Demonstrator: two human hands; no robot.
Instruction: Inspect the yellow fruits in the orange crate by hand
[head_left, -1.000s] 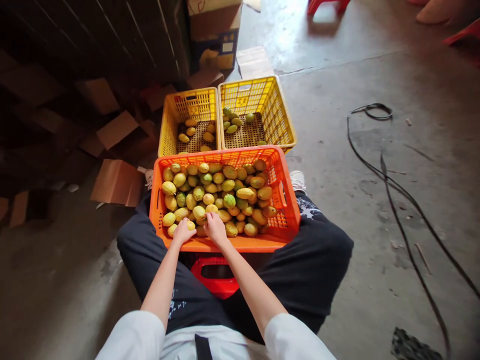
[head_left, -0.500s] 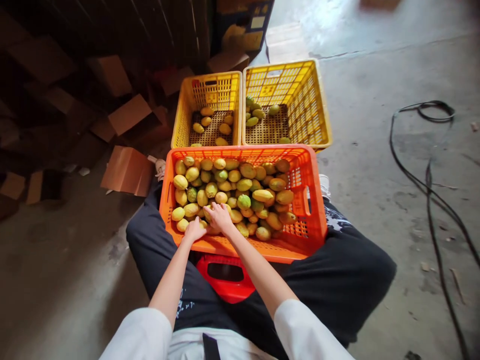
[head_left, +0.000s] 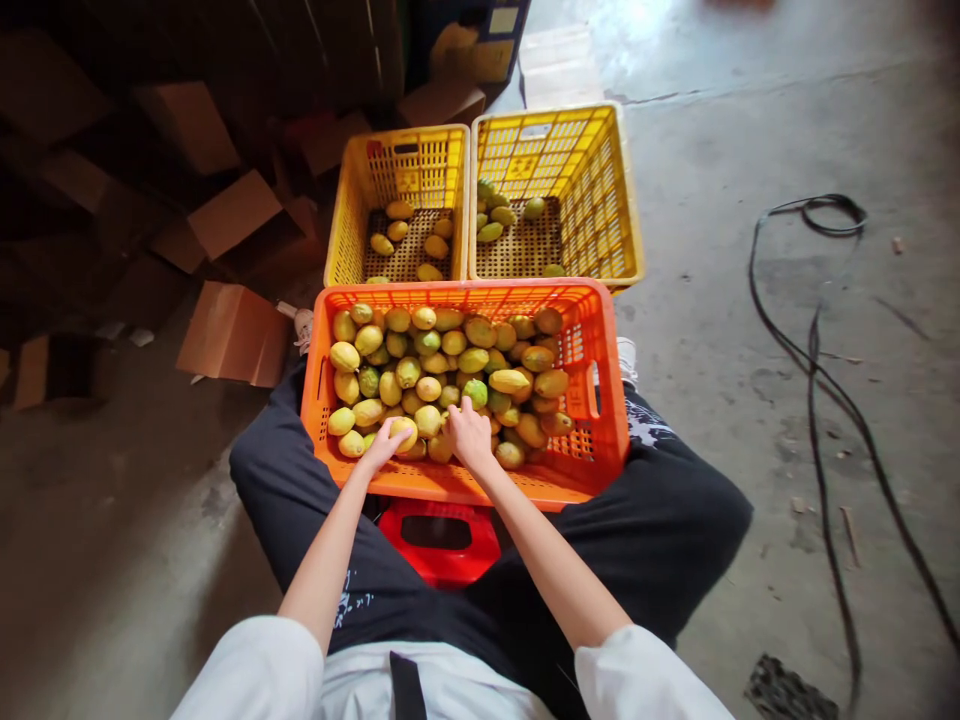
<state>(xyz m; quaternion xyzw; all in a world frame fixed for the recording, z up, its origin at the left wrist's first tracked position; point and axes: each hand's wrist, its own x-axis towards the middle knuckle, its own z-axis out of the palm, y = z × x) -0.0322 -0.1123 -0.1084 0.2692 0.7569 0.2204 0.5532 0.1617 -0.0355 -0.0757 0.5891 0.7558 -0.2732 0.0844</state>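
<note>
An orange crate [head_left: 559,488] stands between my knees, holding many oval yellow-green fruits [head_left: 509,381]. Near its front side, my left hand [head_left: 382,446] is closed round a yellow oval fruit [head_left: 403,433], thumb on the near side. My right hand [head_left: 470,436] reaches into the pile just to the right, back of the hand up and fingers curled down among the fruits. Whatever those fingers grip is hidden beneath the hand. One brighter green, knobbly fruit [head_left: 475,393] lies just beyond my right fingertips.
Two yellow crates stand behind the orange one: the left crate [head_left: 346,215] has several yellow fruits, the right crate [head_left: 628,215] several greener ones. A red stool-like piece [head_left: 480,555] shows below. Cardboard boxes [head_left: 234,335] lie left; a black cable [head_left: 817,470] runs over the floor right.
My right hand has moved right across the pile, away from my left. My left hand now has a yellow fruit showing in its grip. The whole view has shifted slightly.
</note>
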